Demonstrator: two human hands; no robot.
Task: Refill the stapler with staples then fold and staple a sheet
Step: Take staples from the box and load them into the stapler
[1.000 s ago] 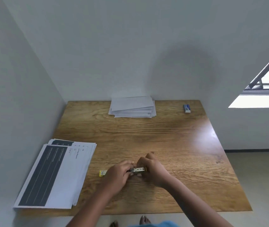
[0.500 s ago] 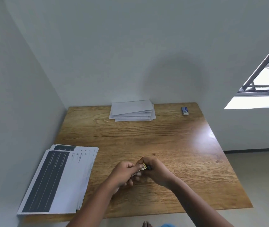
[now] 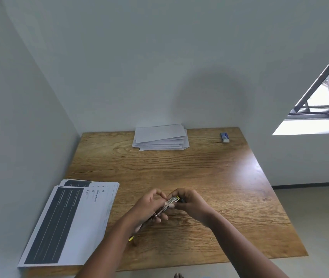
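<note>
Both your hands meet over the near middle of the brown wooden table [image 3: 209, 177]. Your left hand [image 3: 149, 205] is closed around the small metal stapler with a yellow tip [image 3: 170, 202], which slants up and to the right from that palm. Your right hand [image 3: 191, 201] is curled at the stapler's upper, yellow end, with its fingertips pinching there; whether it holds staples is too small to tell. The stapler is lifted clear of the table, between the two hands.

A small yellow bit [image 3: 131, 238] shows beside your left forearm, close to the table's surface; what it is cannot be made out.

To your left, at the near left corner, lies a stack of white printed sheets with dark grey panels [image 3: 67, 223]. On the top sheet you can read "Living Room", "2 of 3", and the numbers 18 and 17; the finer lines are illegible.

At the far edge, against the wall, sits a pile of plain white folded sheets [image 3: 160, 137]. Well to its right lies a small blue and white box [image 3: 224, 137]; its label is unreadable.
</note>
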